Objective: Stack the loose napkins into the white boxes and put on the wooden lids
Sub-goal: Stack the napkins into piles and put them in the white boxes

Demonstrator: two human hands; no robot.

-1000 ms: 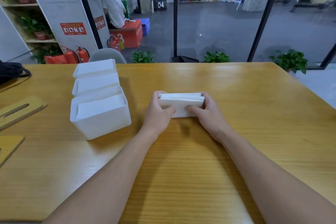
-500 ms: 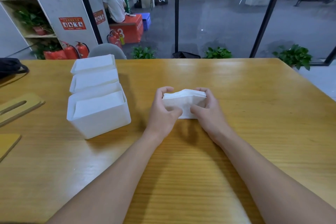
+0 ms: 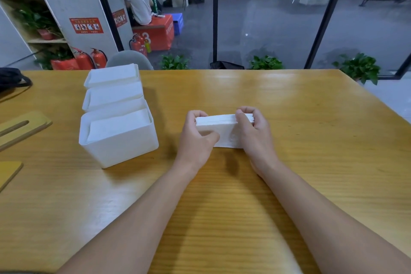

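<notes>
A stack of white napkins [image 3: 222,131] stands on edge on the wooden table [image 3: 311,140], gripped from both ends. My left hand [image 3: 196,138] clasps its left end and my right hand [image 3: 255,135] clasps its right end. Three white boxes sit in a row at the left: the nearest box [image 3: 124,144], the middle box [image 3: 111,98] and the far box [image 3: 111,75], each holding napkins. Two wooden lids lie at the left edge: one slotted lid [image 3: 22,127] and a second lid [image 3: 7,173], partly cut off.
A black bag [image 3: 11,78] rests on the table's far left corner. A grey chair back [image 3: 129,60] rises behind the table's far edge. Beyond the glass are potted plants, fire extinguishers and a seated person.
The napkin stack has been squared up and raised slightly between both hands; its top edge now looks flat rather than bulged. The boxes and lids have not moved.
</notes>
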